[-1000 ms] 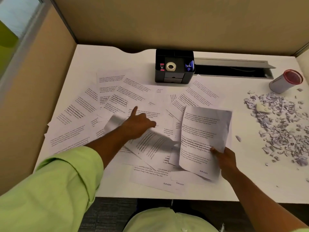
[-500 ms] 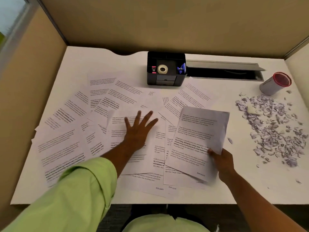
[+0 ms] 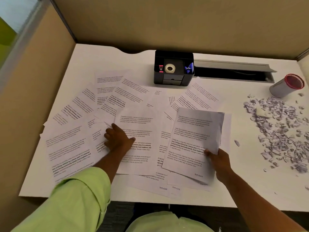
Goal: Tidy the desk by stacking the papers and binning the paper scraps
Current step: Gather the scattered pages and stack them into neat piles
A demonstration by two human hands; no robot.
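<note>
Since before, left hand (image 3: 117, 141) has curled onto spread papers (image 3: 80, 124); right hand (image 3: 217, 160) pinches a sheet (image 3: 195, 141).

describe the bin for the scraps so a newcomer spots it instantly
Start at the white desk and go to its far right corner, just past the heap of paper scraps. There lies a small grey cylinder, tipped on its side; its red-rimmed open mouth is the only red thing there.

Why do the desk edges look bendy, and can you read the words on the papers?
Head view: the wide-angle lens bows the white desk edges. Print on the white printed sheets at left smears with blur; the crumpled sheet held by the right hand is sharper, "DUPLICATE" legible.
</note>
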